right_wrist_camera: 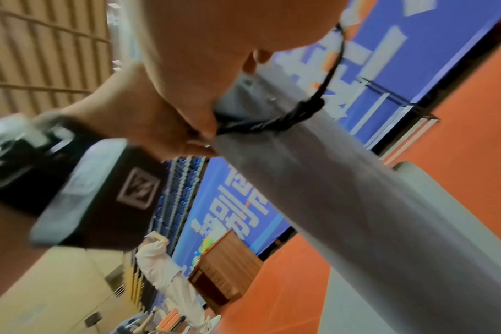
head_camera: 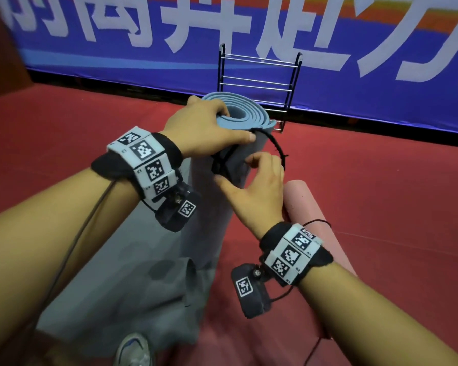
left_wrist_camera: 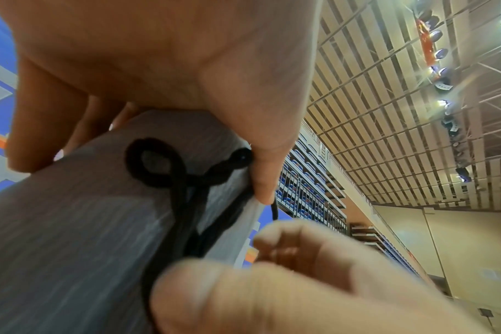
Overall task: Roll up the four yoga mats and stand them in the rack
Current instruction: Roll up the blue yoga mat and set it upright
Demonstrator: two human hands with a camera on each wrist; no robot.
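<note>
- On the red floor (head_camera: 381,196), in front of the blue banner (head_camera: 354,75), a rolled grey-blue yoga mat (head_camera: 212,196) stood on end, upright and slightly tilted, with its spiral top end facing the head camera.
- The head view alone showed the metal rack (head_camera: 259,83) just behind the mat's top, a rolled pink mat (head_camera: 312,220) lying on the floor beside it to the right, and a flat grey mat (head_camera: 132,273) spread at its foot.
- The left wrist view alone showed the black cord (left_wrist_camera: 186,180) making a small closed loop on the mat's side, its strands crossing below the loop and running down the roll.
- The right wrist view, blurred, showed the cord drawn as a band around the roll, with one strand rising toward the hand; it also took in a wooden cabinet (right_wrist_camera: 223,266) far off by the banner.
- The left hand (head_camera: 204,128) lay over the mat's top edge, fingers curled onto the spiral end and the thumb pressed along the side, pinning the cord against the mat.
- The right hand (head_camera: 254,188) sat lower on the roll, thumb spread against the mat and fingers bent around the cord's free arc.
</note>
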